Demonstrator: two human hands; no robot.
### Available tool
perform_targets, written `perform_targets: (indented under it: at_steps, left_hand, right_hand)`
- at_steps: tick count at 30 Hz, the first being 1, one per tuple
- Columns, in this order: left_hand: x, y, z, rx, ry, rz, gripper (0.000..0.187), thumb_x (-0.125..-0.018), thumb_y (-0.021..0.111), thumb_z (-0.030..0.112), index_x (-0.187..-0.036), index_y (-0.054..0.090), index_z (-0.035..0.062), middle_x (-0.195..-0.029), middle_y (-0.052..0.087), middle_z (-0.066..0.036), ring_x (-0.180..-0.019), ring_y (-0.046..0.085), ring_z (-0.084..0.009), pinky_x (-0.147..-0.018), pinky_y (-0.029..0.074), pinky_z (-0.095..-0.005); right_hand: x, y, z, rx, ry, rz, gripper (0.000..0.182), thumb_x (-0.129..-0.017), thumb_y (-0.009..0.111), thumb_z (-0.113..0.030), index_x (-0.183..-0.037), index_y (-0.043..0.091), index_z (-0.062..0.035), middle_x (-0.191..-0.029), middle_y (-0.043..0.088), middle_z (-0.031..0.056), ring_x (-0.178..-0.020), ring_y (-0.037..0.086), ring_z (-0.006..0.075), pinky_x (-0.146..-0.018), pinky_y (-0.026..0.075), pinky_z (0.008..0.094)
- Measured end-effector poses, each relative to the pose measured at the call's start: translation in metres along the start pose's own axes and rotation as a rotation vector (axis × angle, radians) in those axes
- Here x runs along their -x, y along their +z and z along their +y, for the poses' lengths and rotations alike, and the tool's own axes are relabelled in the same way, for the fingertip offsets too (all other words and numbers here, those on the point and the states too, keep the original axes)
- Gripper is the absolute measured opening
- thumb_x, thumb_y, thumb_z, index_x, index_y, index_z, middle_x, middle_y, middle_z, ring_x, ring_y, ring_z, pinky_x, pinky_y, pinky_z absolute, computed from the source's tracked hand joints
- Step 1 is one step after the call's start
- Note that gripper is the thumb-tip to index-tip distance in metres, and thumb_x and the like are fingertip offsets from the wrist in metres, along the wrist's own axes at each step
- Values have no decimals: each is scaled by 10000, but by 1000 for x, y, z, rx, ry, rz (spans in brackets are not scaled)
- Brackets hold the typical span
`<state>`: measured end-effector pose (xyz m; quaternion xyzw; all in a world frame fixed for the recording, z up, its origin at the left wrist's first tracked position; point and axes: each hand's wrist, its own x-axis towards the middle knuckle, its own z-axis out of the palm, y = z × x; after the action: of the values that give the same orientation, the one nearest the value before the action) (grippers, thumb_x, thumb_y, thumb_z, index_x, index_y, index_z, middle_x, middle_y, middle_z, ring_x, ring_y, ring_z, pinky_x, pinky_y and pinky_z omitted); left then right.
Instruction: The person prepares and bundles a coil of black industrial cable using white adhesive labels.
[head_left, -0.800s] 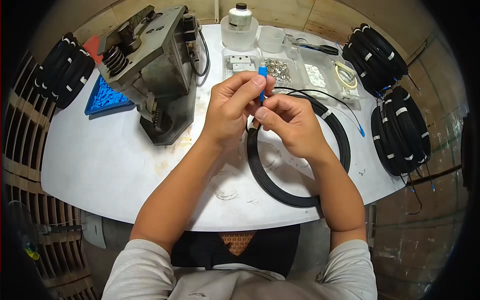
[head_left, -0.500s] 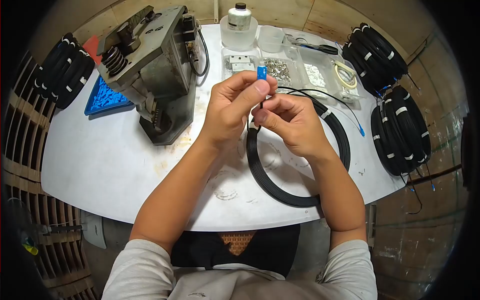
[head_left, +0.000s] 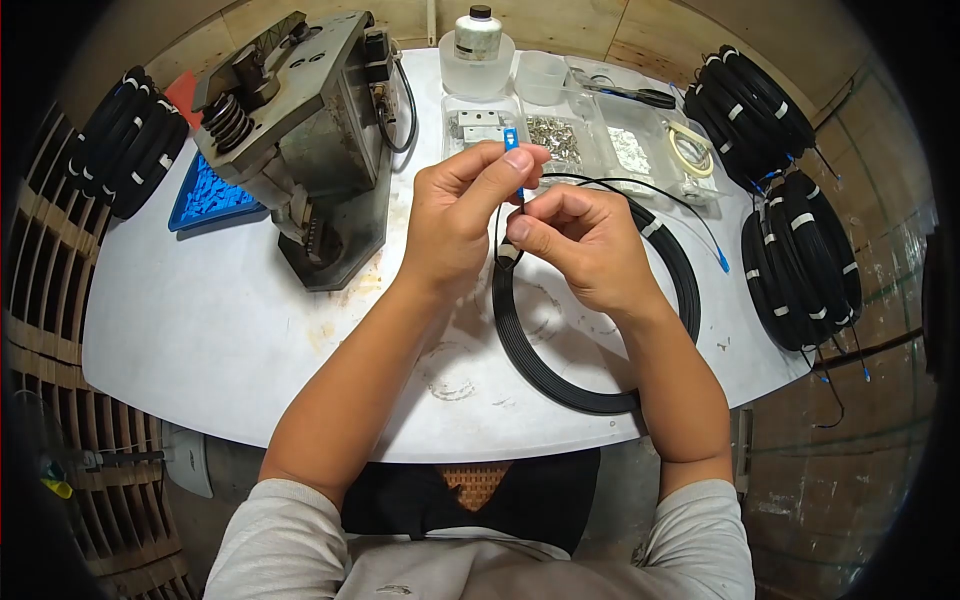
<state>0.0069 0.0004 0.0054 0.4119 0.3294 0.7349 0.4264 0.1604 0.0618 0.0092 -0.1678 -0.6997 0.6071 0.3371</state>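
Note:
My left hand (head_left: 463,200) pinches a small blue connector (head_left: 511,138) between thumb and fingers, its top sticking up above them. Just below and to the right, my right hand (head_left: 577,238) is closed on the black cable (head_left: 520,207) that leads down from the connector. The two hands are close together over the coil of black cable (head_left: 530,365), which lies on the table with white tape round it. Another cable end with a blue connector (head_left: 723,261) reaches out to the coil's right.
A metal press (head_left: 320,130) stands at left, beside a blue tray (head_left: 225,215) of small blue parts. Clear bins (head_left: 590,140) with small metal parts and a bottle (head_left: 479,35) are at the back. Taped cable coils (head_left: 800,260) hang over the right edge; others (head_left: 130,140) sit far left.
My left hand has shifted slightly left and tilted, and more of the blue connector shows, now also below the thumb. The right hand has hardly moved.

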Motion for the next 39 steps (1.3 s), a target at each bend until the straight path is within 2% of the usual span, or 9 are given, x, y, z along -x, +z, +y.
perform_targets:
  at_steps: [2,6,8,18,20,23,39]
  left_hand:
    - [0,-1,-1,-2,-3,-1,275,-990,671,237,-1067,764,-10,-892,697,-36,-851,608,-112,-794,502,-279]
    - [1,-1,1,-52,-37,-75,302,-1023,627,241,-1135,713,-26,-1004,690,-76,-940,627,-143,-822,485,-279]
    - [1,1,1,-16,-22,-13,276,-993,667,246,-1063,763,-3,-882,686,-27,-849,606,-110,-783,498,-270]
    - [1,0,-3,-11,-2,-17,275,-994,675,256,-1061,758,3,-882,684,-30,-849,606,-109,-766,494,-269]
    - [1,-3,-1,-41,-25,-65,293,-1022,632,243,-1147,711,-10,-976,685,-68,-922,624,-133,-821,487,-270]
    - [1,0,-1,17,4,-7,274,-997,675,252,-1066,756,-1,-889,691,-35,-855,605,-109,-776,491,-270]
    - [0,0,-5,12,-15,-14,283,-1005,666,256,-1087,744,-4,-887,687,-32,-845,597,-108,-778,481,-266]
  right_hand:
    - [0,-2,-3,15,66,-28,74,-944,744,-62,-929,700,-3,-892,704,26,-834,638,81,-794,531,249]
    - [0,-1,-2,19,33,-30,75,-943,747,-63,-930,702,-3,-890,706,25,-835,637,77,-791,530,244]
    - [0,-1,-1,37,30,-22,75,-940,748,-59,-929,701,-2,-893,707,27,-832,636,76,-787,530,243]
    - [0,-1,-2,75,13,-21,76,-941,744,-51,-924,696,5,-888,707,29,-824,638,78,-786,534,246]
    - [0,-1,-1,72,2,-20,69,-942,740,-46,-927,697,6,-889,708,28,-823,637,78,-788,534,246]
    - [0,-2,-2,56,26,-20,62,-943,736,-39,-930,697,7,-901,708,31,-835,638,82,-795,535,251]
    - [0,-2,-3,95,10,-17,70,-945,736,-44,-922,693,6,-894,698,22,-831,622,75,-788,521,242]
